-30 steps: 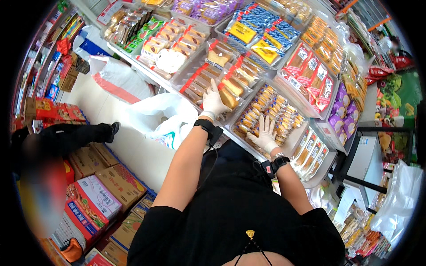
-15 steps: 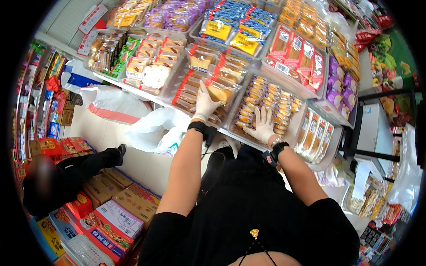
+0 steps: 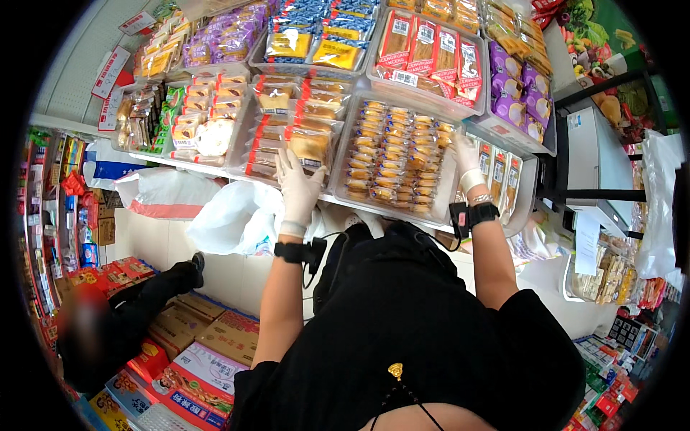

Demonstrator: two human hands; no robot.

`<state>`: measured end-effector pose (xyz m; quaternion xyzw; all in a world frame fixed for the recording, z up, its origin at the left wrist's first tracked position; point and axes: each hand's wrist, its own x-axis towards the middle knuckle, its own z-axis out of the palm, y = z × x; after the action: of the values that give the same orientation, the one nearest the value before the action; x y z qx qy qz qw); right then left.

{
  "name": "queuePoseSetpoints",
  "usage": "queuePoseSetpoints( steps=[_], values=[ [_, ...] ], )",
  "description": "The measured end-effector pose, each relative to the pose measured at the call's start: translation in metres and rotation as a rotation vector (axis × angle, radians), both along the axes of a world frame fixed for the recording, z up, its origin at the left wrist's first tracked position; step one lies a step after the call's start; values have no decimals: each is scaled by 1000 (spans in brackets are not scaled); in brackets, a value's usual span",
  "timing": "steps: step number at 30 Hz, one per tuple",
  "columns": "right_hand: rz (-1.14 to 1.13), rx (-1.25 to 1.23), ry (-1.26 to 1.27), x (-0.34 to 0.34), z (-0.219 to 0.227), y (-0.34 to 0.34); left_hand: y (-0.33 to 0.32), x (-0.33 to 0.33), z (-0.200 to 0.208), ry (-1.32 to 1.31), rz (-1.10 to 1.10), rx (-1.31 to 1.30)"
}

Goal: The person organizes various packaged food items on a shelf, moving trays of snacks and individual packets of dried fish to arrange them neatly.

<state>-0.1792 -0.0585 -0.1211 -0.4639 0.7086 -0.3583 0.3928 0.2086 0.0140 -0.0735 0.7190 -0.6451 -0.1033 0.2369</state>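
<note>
My left hand point(image 3: 298, 188), in a white glove, is open with its fingers spread at the front of a tray of bagged breads point(image 3: 273, 147). Its fingertips touch the bag of a golden bread point(image 3: 309, 146). To its right stands a clear tray point(image 3: 445, 205) holding rows of small wrapped cakes point(image 3: 388, 154). My right hand point(image 3: 468, 159), also gloved, is at that tray's right side, seen edge-on. Its fingers reach upward beside the end of the rightmost cakes, and no item shows in its grasp. Part of its fingers is hidden.
Long wrapped breads point(image 3: 499, 172) lie to the right. Behind are trays of red-wrapped breads point(image 3: 431, 54) and blue-and-yellow packs point(image 3: 313, 43). White plastic bags point(image 3: 233, 219) hang below the shelf front. Stacked cartons point(image 3: 201, 373) and a blurred person point(image 3: 118, 323) are at the lower left.
My left hand has drawn back toward the tray's front. My right hand has moved off the cake tops to the tray's right side. The view has shifted, with the shelf lower and further left.
</note>
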Motion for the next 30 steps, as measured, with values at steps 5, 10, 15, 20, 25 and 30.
queuePoseSetpoints(
  steps=[5,10,15,20,25,30],
  values=[
    [51,170,-174,-9,-73,0,37,-39,-1,45,-155,-95],
    [353,-107,128,36,-54,12,49,-68,0,79,-162,-65],
    [-252,581,-718,12,-23,11,56,-80,3,60,-153,-45],
    [93,-340,152,-16,74,-11,77,-89,14,49,-34,5],
    [430,-451,1008,-6,127,-60,86,-93,13,63,3,46],
    [718,-56,1032,2,92,-108,98,-92,6,66,44,6]
  ],
)
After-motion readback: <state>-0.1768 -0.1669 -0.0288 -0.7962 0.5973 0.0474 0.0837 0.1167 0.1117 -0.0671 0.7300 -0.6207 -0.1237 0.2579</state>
